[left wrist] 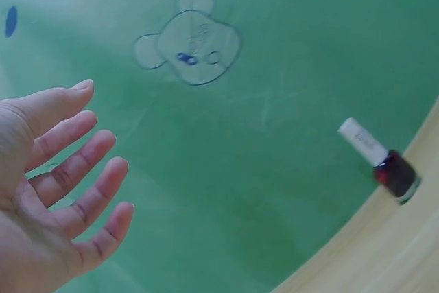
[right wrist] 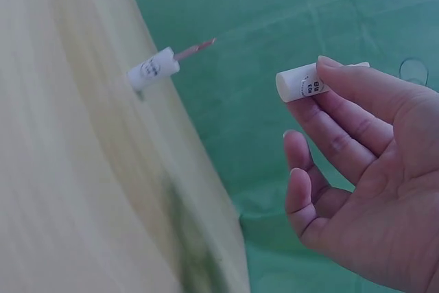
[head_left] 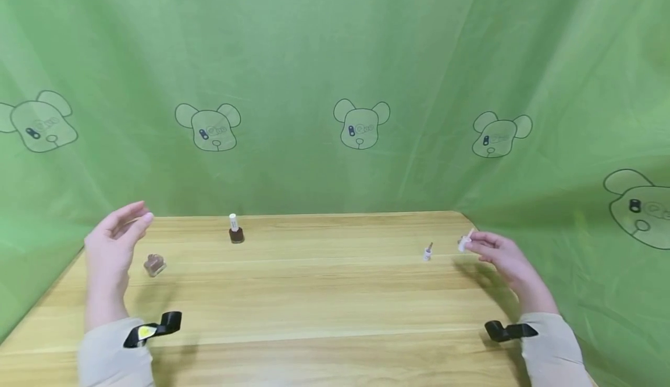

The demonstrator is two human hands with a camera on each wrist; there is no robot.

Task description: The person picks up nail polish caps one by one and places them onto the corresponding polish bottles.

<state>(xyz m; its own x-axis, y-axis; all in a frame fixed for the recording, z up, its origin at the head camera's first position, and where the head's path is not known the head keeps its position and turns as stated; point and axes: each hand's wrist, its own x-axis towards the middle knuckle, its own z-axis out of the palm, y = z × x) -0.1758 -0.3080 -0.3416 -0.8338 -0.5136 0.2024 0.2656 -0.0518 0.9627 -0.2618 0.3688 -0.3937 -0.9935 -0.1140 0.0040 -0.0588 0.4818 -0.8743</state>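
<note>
My right hand pinches a white nail polish cap between thumb and fingers, above the right side of the table. In the head view this cap's brush points up. A second white cap stands on the table to its left, brush upward. Raised over the table's left side, my left hand holds nothing, its fingers apart and loosely bent. Beside it on the table is a small pinkish-brown glass bottle with no white cap showing. A dark red nail polish bottle with its white cap on stands near the back edge.
The wooden table ends at a green curtain printed with bear heads, which hangs behind and along the sides. Black camera straps sit on both wrists.
</note>
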